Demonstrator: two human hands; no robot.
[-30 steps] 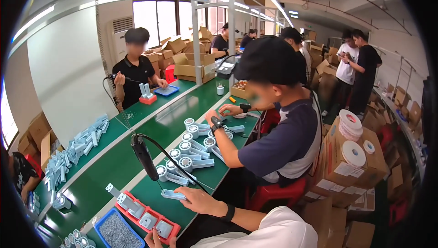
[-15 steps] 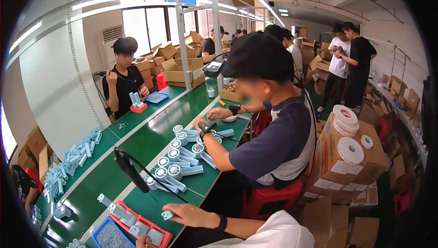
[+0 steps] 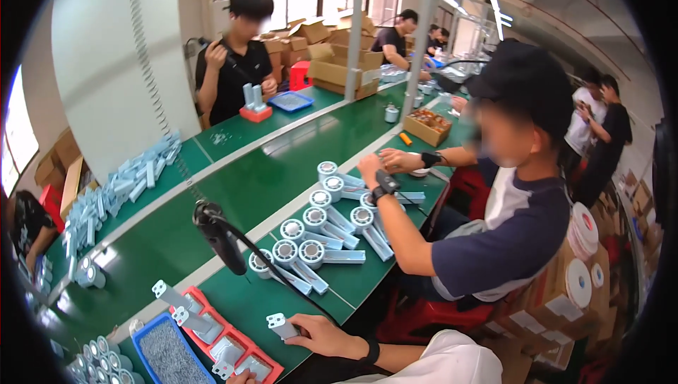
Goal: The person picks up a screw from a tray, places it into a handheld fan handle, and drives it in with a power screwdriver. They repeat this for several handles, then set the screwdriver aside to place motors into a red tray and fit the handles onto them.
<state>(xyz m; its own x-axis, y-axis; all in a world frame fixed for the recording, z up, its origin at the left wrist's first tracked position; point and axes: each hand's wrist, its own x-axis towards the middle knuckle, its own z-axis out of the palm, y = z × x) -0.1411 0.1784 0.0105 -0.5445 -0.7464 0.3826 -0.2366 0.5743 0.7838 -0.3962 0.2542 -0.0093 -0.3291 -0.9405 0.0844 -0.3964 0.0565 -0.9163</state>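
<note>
Between the thumb and fingers of my right hand (image 3: 328,337) is a light-blue plastic handle piece (image 3: 282,327), its end with holes facing up. My left hand (image 3: 244,378) shows only as fingertips at the lower edge, beside the near end of a red fixture (image 3: 210,330); whether they grip anything is hidden. Several light-blue handle pieces (image 3: 206,327) sit in the fixture's slots, some standing out at an angle. Against the fixture's left side lies a blue tray (image 3: 145,330) of small grey screws (image 3: 173,354). A black electric screwdriver (image 3: 219,240) hangs beyond it over the green bench.
Several round-headed light-blue fan units (image 3: 311,251) lie ahead, near a co-worker (image 3: 494,229) seated at right. A pile of light-blue pieces (image 3: 120,190) lies across the bench. Another person (image 3: 239,73) holds a tool opposite. More round units (image 3: 102,364) stand at lower left.
My view has swung, so the bench and co-worker appear farther right. My right hand still holds the handle piece, which now shows more of its length. The left hand stays by the fixture.
</note>
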